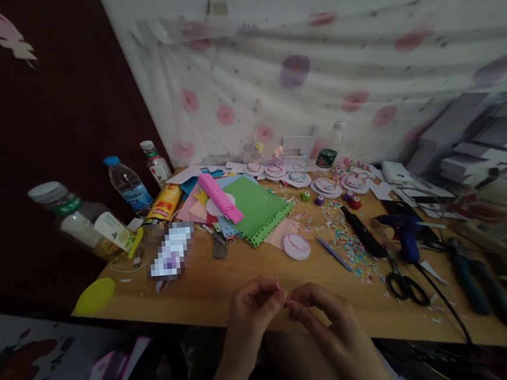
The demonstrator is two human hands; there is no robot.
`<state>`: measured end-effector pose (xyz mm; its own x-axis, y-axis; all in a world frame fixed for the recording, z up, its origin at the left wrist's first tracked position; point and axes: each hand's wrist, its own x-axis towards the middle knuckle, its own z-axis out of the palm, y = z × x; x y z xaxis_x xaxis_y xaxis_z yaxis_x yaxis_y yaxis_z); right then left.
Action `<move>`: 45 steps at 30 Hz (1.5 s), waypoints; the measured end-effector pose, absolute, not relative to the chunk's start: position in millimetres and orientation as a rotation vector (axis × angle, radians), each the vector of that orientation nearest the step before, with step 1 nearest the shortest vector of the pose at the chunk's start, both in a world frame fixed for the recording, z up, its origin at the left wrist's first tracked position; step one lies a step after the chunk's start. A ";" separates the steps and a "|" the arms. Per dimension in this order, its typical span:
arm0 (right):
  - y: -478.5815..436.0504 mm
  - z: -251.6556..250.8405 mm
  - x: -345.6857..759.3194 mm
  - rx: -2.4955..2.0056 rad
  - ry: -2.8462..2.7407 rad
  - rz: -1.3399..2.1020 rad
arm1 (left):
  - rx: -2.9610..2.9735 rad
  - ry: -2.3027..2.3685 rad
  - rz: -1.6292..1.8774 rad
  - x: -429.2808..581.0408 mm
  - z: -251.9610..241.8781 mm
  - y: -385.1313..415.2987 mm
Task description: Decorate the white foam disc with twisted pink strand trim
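Note:
My left hand point(254, 309) and my right hand point(331, 319) meet at the near edge of the wooden table point(226, 281). Both pinch a tiny pink piece point(278, 284) between thumb and fingertips; only a sliver of it shows. Just beyond the hands lies a round white disc with a pink rim point(296, 246). Further back sit a green foam sheet point(258, 208) and a pink roll point(220, 197).
Black scissors point(403, 280), a blue glue gun point(403, 231) and pliers point(467, 275) lie at the right. Bottles point(83, 225) stand at the left, with a yellow disc point(95, 296) by the corner. Coloured scraps point(351, 246) and several decorated discs point(326, 186) litter the back.

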<state>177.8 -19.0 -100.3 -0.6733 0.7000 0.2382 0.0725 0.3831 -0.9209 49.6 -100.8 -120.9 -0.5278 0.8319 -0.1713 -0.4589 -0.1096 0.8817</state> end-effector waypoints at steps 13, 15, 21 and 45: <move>-16.1 -111.9 172.1 -0.674 -2.006 1.355 | 0.544 1.250 1.906 50.2 -122.7 -101.5; -12.3 -112.8 174.2 -0.689 -2.016 1.329 | 0.536 1.284 1.902 50.2 -124.7 -98.4; -0.1 -122.6 182.1 -0.754 -2.013 1.272 | 0.476 1.423 1.892 48.7 -136.9 -88.4; 26.8 -134.7 196.7 -0.729 -2.416 1.269 | 1.236 1.896 1.306 41.3 -150.3 -79.2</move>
<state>196.7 26.8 -134.7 -0.8204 0.5704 0.0404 0.2905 0.4766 -0.8298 41.3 -79.2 -150.3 -0.4467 0.8915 0.0749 0.3876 0.1174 0.9143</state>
